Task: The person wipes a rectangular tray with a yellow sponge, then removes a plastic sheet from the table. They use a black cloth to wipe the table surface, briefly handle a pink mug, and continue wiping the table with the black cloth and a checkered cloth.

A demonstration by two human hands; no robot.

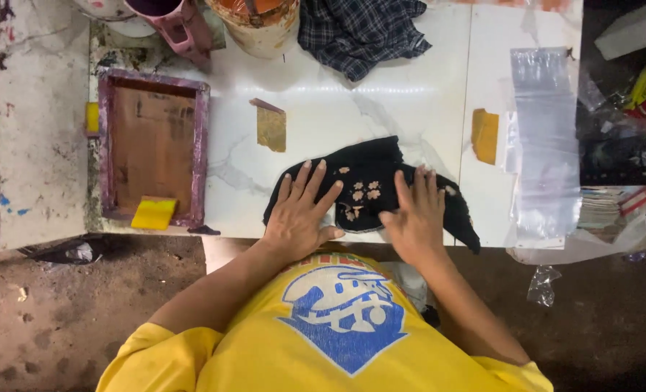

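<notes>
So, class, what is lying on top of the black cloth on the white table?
Both hands press flat on the black cloth: left hand, right hand. Pale printed shapes show between them. Anything under the palms is hidden.

Print workshop, screen frame, paint bucket

Left hand flat, fingers spread, right hand flat (palms down), forearms angled inward.

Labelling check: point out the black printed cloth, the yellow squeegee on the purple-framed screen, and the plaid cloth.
Black printed cloth (pixel 370 168): head view, upper middle fold.
Yellow squeegee (pixel 153 214): head view, blade centre.
Dark plaid cloth (pixel 359 29): head view, bunched middle.
</notes>
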